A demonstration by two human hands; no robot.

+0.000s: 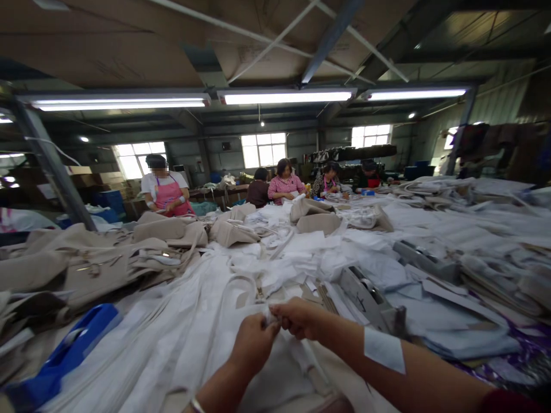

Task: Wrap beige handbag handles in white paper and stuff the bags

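Your left hand [253, 342] and right hand [299, 318] meet at the near middle, fingertips pinching thin white wrapping [267, 310] between them. A pale patch [384, 349] sits on your right forearm. A blue tape dispenser [69, 347] lies near left, and a grey tape dispenser [364, 295] lies right of your hands. Beige bags [97, 267] pile up at left; at far left stands a person [169, 192] in a pink apron.

Left hand [255, 344] curled, thumb uppermost, fingers bent in a pinch, right hand [298, 318] facing it, likewise pinched, fingertips close together, left forearm [224, 383] rising from below, right forearm [342, 342] slanting in.
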